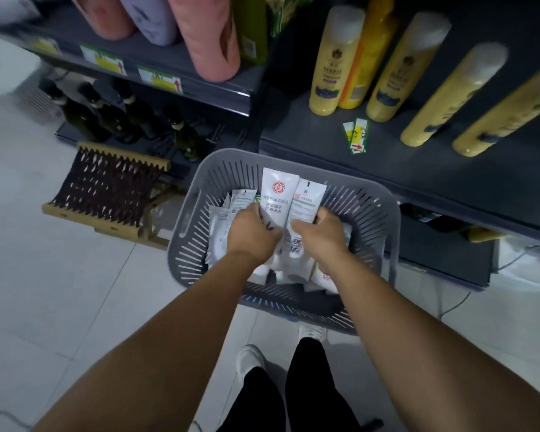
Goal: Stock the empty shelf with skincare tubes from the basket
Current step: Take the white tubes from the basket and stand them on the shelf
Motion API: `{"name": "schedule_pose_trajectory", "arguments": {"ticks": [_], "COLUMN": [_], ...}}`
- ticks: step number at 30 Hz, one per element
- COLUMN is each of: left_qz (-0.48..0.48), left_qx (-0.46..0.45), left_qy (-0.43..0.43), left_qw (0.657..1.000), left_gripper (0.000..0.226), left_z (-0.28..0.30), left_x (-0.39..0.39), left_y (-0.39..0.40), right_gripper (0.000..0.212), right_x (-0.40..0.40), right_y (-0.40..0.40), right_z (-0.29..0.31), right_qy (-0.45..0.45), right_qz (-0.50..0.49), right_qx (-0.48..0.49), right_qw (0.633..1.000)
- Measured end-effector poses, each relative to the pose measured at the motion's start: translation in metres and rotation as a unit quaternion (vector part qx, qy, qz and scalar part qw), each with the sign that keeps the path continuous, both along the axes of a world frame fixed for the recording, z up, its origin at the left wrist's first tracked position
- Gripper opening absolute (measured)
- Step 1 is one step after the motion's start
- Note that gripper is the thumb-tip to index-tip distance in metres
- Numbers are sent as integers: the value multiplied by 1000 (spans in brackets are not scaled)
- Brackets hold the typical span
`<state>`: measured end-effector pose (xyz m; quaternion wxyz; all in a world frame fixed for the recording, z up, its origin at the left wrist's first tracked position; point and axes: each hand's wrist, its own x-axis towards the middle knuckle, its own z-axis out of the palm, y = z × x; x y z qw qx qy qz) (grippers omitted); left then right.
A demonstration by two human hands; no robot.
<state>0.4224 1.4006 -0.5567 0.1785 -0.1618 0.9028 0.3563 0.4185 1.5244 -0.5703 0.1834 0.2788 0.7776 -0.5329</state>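
A grey slotted basket [376, 213] stands on the floor in front of the dark shelf [387, 169]. Several white skincare tubes lie inside it. My left hand [251, 232] grips a white tube with a red round logo [275, 194], held upright above the basket. My right hand [320, 235] grips a second white tube with green print [307, 201] right beside the first. More white tubes [231, 210] lean against the basket's left wall. Part of the pile is hidden under both hands.
Yellow bottles [331, 67] stand on the shelf, with loose price tags [356, 135] in front of them. Pink and purple bottles [206, 35] fill the upper left shelf. Dark glass bottles [113, 113] stand low at left. A folded wooden rack [106, 191] lies on the tiled floor.
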Motion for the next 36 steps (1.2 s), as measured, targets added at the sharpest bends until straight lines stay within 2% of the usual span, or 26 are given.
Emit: {"name": "schedule_pose_trajectory", "arguments": {"ticks": [6,11,17,20,28,36], "left_qz": [-9,-31,-73,-96,-122,-123], "left_qx": [87,134,176,167,180,174], "left_qy": [94,181,263,304,356,362], "left_qw": [992,974,946,933,909,908], "left_gripper": [32,40,41,41,41,40], "left_z": [91,171,253,290,360,379], "left_x": [-4,-15,-31,-40,-73,-135], "left_y": [-9,-6,13,24,65,127], "right_gripper": [21,21,23,24,21,21], "right_x": [8,6,0,-3,-31,-90], "right_y": [7,16,36,51,95,155], "right_z": [102,188,276,312,371,387], "right_qy": [141,271,364,397,449,467], "right_qz": [18,-4,-53,-75,-116,-141], "right_qx": [1,-3,30,36,47,71], "right_qw": [990,963,929,914,885,870]}}
